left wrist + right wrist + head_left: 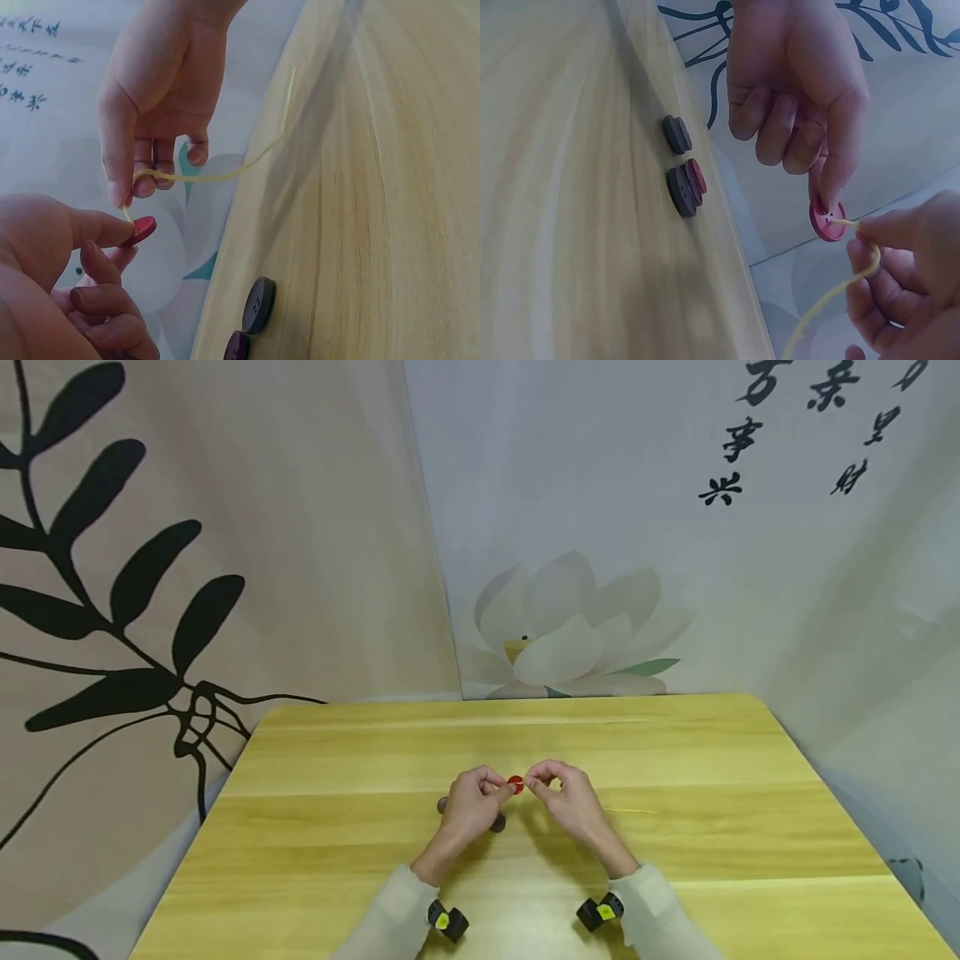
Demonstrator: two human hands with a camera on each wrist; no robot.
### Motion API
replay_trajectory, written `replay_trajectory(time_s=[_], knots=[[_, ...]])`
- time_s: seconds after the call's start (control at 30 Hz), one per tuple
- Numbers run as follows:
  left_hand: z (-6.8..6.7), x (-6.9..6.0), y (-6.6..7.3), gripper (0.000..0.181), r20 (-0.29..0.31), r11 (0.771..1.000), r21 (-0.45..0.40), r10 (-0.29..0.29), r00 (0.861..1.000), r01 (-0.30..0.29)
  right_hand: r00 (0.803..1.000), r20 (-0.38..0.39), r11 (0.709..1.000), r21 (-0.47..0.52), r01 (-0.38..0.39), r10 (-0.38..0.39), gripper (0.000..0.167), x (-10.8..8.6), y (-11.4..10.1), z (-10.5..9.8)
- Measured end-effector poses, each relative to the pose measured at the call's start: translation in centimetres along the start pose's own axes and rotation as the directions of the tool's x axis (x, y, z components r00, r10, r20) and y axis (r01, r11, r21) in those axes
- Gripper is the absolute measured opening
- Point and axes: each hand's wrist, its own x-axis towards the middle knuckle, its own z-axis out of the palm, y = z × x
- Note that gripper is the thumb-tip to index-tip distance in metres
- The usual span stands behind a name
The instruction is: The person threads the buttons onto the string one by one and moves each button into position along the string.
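Observation:
Between thumb and finger, my left hand pinches a red button by its edge. My right hand pinches a yellow string close to its end, which meets the button's face at the holes. Whether the tip passes through a hole, I cannot tell. The string's other part curves away from the right fingers and hangs free in the left wrist view. Both hands are above the table, fingertips nearly touching around the button.
On the wooden table, dark buttons and another red button lie in small groups near and partly under my left hand. Behind the table hang printed curtains with leaves, a flower and writing.

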Motion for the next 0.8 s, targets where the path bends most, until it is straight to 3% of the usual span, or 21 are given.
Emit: replay_trajectory(time_s=[0.3, 0.8], knots=[[0.2, -0.1, -0.5, 0.012, 0.0, 1.0, -0.016, -0.023, 1.0, 0.023, 0.998, -0.046, 0.999, 0.018, 0.044, -0.043, 0.006, -0.4, 0.2, 0.8], [0.4, 0.0, -0.2, 0.011, 0.003, 0.998, -0.047, -0.034, 0.999, 0.034, 0.994, -0.086, 0.997, 0.002, 0.071, -0.07, 0.006, -0.3, 0.3, 1.3]])
